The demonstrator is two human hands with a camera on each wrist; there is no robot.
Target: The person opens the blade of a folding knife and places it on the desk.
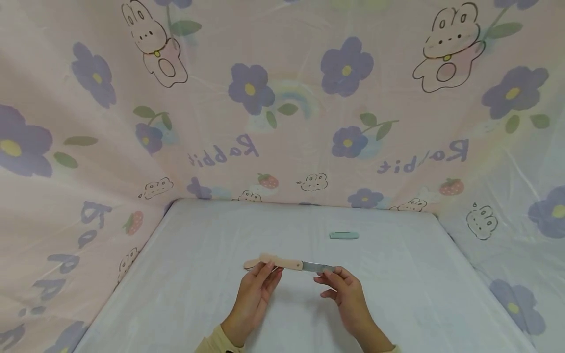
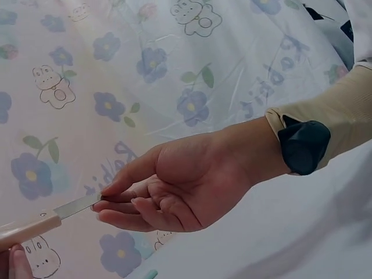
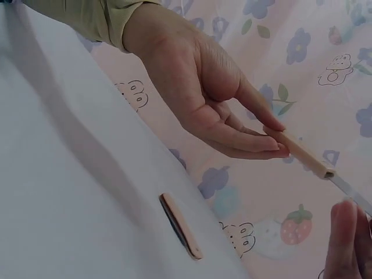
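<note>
An opened folding knife is held level between both hands, its peach handle [image 1: 289, 264] to the left and its grey metal blade [image 1: 314, 267] to the right. My left hand [image 1: 256, 294] pinches the handle's far end between thumb and fingers, as the right wrist view also shows. With thumb and fingertips, my right hand [image 1: 346, 294] grips the blade near its tip, hiding that end. Behind the left hand lies a second, folded peach knife [image 3: 181, 225], partly covered in the head view.
A closed mint-green folding knife [image 1: 344, 236] rests farther back on the white tabletop [image 1: 212, 230]. Pinkish curtains [image 1: 291, 122] printed with rabbits and flowers surround the table at the back and sides. A dark round device [image 2: 304, 147] sits on the right wrist.
</note>
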